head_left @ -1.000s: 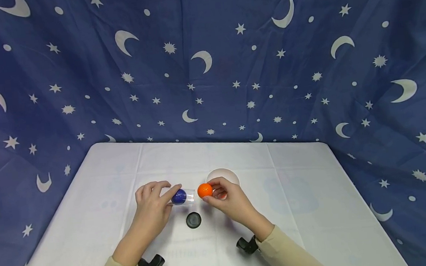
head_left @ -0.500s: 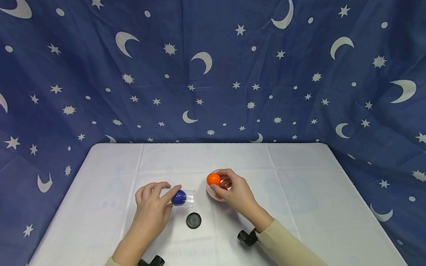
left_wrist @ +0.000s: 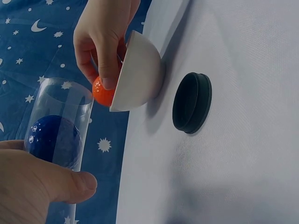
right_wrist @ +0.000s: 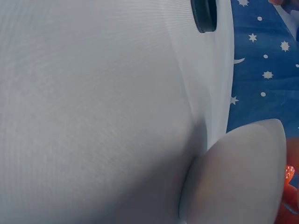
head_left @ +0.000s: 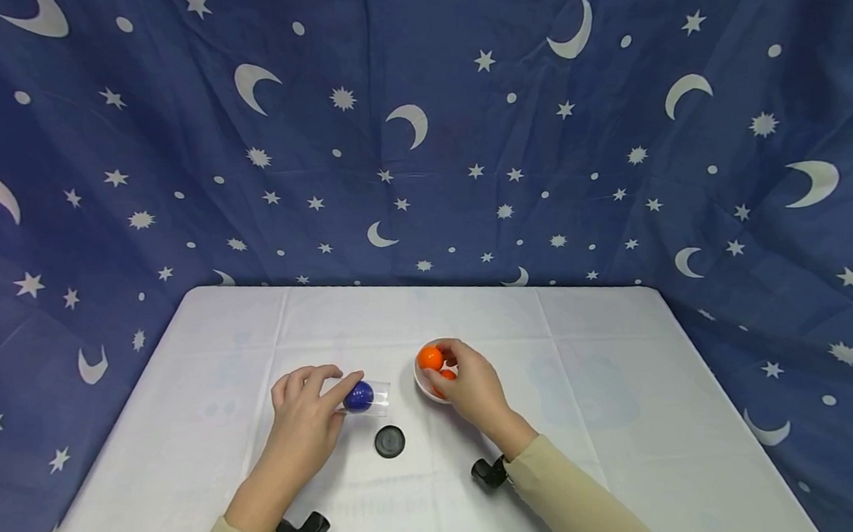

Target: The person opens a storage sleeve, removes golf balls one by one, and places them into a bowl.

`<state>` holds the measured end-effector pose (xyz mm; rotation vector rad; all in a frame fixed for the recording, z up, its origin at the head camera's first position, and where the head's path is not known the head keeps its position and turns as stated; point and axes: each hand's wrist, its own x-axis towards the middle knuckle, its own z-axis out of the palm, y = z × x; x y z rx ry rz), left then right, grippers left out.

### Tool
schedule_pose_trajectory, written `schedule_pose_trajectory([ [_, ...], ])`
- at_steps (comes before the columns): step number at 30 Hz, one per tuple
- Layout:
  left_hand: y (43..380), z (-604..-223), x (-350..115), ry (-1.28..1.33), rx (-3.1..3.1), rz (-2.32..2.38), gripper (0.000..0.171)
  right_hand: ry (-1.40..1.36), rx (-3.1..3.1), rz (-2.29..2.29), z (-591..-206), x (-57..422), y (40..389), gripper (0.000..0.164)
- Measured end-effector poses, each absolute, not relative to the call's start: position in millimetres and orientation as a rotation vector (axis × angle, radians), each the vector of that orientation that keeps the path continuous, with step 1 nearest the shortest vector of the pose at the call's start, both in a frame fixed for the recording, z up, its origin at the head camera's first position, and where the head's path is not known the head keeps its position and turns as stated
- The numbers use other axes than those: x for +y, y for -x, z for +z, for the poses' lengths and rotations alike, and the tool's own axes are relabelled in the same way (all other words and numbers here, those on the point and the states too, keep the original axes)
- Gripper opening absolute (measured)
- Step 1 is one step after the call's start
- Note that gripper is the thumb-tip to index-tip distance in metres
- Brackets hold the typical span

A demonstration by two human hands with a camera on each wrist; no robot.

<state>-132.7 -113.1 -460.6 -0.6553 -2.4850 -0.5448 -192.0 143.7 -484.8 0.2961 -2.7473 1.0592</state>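
My left hand [head_left: 303,418] grips a clear tube [head_left: 380,398] that lies over the table, its mouth toward the right. Inside the tube is a glossy blue ball [left_wrist: 52,140]; the left wrist view shows the thumb across the tube's wall below it. My right hand [head_left: 479,387] is at the white bowl [left_wrist: 140,74], pinching an orange ball [head_left: 429,358] at the bowl's rim. A second orange ball [head_left: 446,376] sits in the bowl, partly hidden by the fingers. In the right wrist view the bowl's wall [right_wrist: 238,172] hides most of that hand.
A round black lid [head_left: 390,442] lies on the white-covered table [head_left: 623,468], in front of the tube and bowl. Behind the table hangs a blue curtain [head_left: 448,64] with moons and stars. A black camera mount sits at each wrist.
My right hand has moved back and to the right, carrying the orange ball from beside the tube's mouth to the bowl. The left hand and tube have stayed in place.
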Motion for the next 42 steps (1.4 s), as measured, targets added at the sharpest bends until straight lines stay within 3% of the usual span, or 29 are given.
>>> schedule_pose_trajectory([
  [14, 133, -460, -115, 0.656, -2.504, -0.535, 0.055, -0.376, -2.709, 1.006, -494, 141, 195, 0.029],
  [28, 135, -461, -114, 0.664, -2.492, -0.536, 0.055, -0.36, -2.726, 1.036, -473, 144, 186, 0.042],
  [42, 134, -463, -112, 0.642, -2.535, -0.511, 0.056, -0.633, -2.596, 1.18, -458, 138, 167, 0.038],
])
